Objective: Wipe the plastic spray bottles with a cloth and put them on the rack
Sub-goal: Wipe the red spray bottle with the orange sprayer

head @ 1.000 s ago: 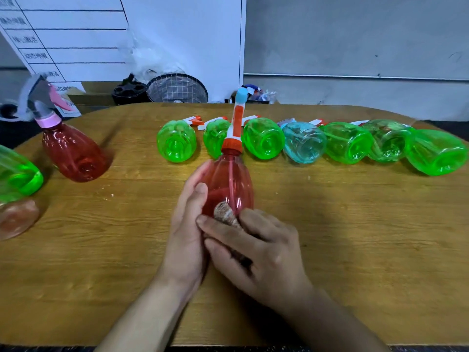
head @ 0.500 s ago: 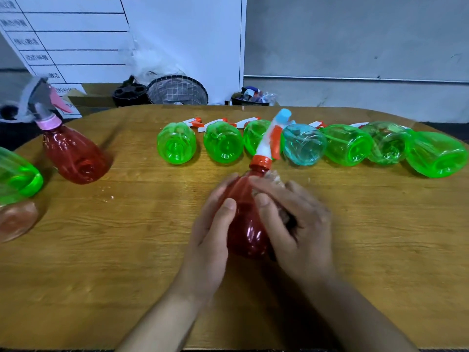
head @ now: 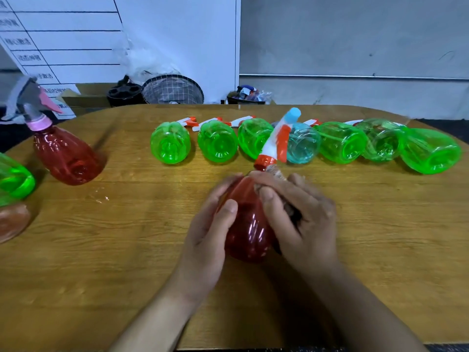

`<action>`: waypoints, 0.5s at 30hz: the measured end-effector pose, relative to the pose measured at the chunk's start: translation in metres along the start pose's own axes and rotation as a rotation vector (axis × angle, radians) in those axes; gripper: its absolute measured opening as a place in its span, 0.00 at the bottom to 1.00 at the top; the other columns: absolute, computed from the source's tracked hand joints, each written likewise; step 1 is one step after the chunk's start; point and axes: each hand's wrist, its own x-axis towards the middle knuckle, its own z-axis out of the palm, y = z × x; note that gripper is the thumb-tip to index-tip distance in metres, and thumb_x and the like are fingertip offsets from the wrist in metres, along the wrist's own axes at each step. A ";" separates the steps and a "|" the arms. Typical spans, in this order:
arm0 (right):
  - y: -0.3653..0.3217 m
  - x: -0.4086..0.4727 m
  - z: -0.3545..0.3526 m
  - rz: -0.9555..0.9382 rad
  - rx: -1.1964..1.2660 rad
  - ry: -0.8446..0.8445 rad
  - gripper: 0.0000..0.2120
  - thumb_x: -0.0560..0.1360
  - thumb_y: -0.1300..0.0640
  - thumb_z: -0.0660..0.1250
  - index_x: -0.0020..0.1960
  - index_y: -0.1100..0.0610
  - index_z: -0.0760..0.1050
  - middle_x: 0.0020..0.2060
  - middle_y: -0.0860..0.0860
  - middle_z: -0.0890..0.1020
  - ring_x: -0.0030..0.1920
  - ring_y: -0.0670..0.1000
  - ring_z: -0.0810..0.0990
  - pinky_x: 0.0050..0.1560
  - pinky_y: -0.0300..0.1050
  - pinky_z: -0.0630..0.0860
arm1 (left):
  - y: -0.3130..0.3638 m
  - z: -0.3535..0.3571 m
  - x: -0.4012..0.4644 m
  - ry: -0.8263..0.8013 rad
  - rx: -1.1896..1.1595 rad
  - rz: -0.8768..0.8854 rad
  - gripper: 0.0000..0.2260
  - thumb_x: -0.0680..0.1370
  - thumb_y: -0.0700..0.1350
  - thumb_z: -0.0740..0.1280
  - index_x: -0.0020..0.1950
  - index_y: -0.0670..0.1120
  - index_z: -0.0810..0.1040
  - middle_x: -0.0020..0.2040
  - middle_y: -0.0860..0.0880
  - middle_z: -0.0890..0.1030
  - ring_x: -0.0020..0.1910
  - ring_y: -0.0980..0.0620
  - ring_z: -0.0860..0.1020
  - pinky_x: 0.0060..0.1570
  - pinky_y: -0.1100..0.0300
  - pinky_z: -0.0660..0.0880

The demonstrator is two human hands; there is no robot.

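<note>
We see a red spray bottle (head: 250, 235) held over the middle of the wooden bench (head: 101, 262), its long axis running from its base nearest us up and away to the right, the white-and-orange trigger head (head: 278, 144) pointing toward the far edge. The left hand (head: 205, 240) grips the bottle's left flank, fingers (head: 223, 189) curled around the body and the thumb laid on its front. The right hand (head: 302, 219) curls over the bottle's shoulder, its fingers pinching a brownish cloth (head: 272, 171) against the plastic just below the neck. Beyond the fingers, a row of green bottles (head: 218, 142) lies on its sides, with one pale blue bottle (head: 303, 146) among them. Well to the left of the fingers, another red bottle (head: 66, 154) stands tilted.
</note>
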 end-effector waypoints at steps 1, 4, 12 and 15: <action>0.002 0.001 -0.001 0.036 0.012 0.009 0.14 0.83 0.54 0.65 0.63 0.59 0.84 0.35 0.48 0.74 0.36 0.43 0.72 0.36 0.35 0.67 | -0.001 0.000 -0.002 -0.013 0.008 0.004 0.22 0.77 0.60 0.68 0.71 0.59 0.79 0.69 0.52 0.81 0.70 0.48 0.79 0.71 0.36 0.74; 0.004 0.002 0.000 0.113 0.053 0.022 0.13 0.83 0.54 0.65 0.62 0.57 0.84 0.37 0.52 0.80 0.38 0.46 0.77 0.40 0.35 0.70 | 0.000 0.000 -0.003 -0.058 0.056 0.008 0.33 0.73 0.69 0.74 0.75 0.59 0.75 0.70 0.54 0.80 0.71 0.51 0.79 0.68 0.46 0.78; -0.006 0.011 0.002 0.131 0.209 0.238 0.08 0.83 0.58 0.67 0.59 0.60 0.78 0.53 0.46 0.83 0.52 0.42 0.82 0.53 0.37 0.76 | 0.008 0.002 0.000 -0.042 -0.075 -0.045 0.30 0.74 0.54 0.76 0.76 0.55 0.75 0.68 0.48 0.83 0.68 0.46 0.81 0.70 0.38 0.75; -0.004 0.013 0.000 0.164 0.234 0.249 0.05 0.83 0.59 0.67 0.57 0.60 0.79 0.52 0.48 0.83 0.51 0.43 0.83 0.53 0.37 0.76 | 0.009 0.003 -0.001 -0.055 -0.121 -0.068 0.26 0.78 0.53 0.71 0.76 0.53 0.74 0.68 0.49 0.83 0.68 0.47 0.81 0.67 0.41 0.79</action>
